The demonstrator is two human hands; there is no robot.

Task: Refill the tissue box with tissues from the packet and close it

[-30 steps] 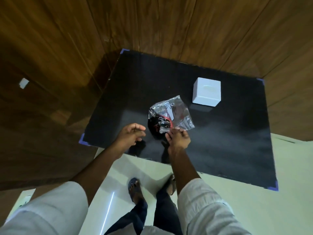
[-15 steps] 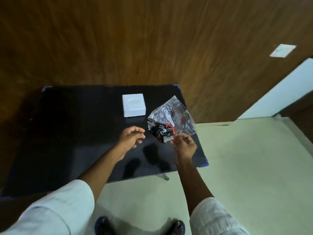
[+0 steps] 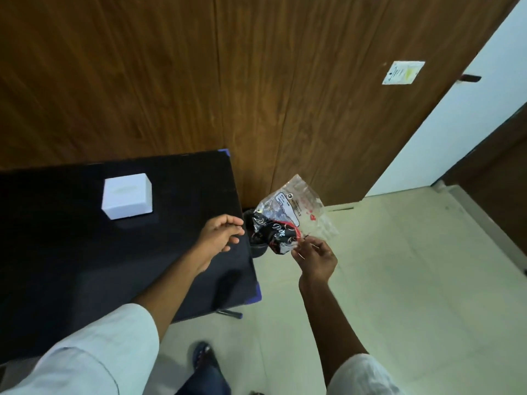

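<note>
The white tissue box (image 3: 127,195) stands closed on the black table (image 3: 71,252), toward its back. My right hand (image 3: 313,256) pinches the lower corner of a crumpled clear plastic packet (image 3: 288,216) with black and red print, holding it in the air past the table's right edge. The packet looks flat and emptied. My left hand (image 3: 221,233) hovers over the table's right edge, fingers loosely curled, holding nothing.
A small dark bin (image 3: 256,238) sits on the floor just right of the table, below the packet. A wood-panelled wall (image 3: 256,81) runs behind, with a paper label (image 3: 402,72). Pale floor (image 3: 399,280) spreads to the right.
My view has swung to the right. The right hand has carried the packet off the table, out over the floor and the bin. The tissue box has stayed in place.
</note>
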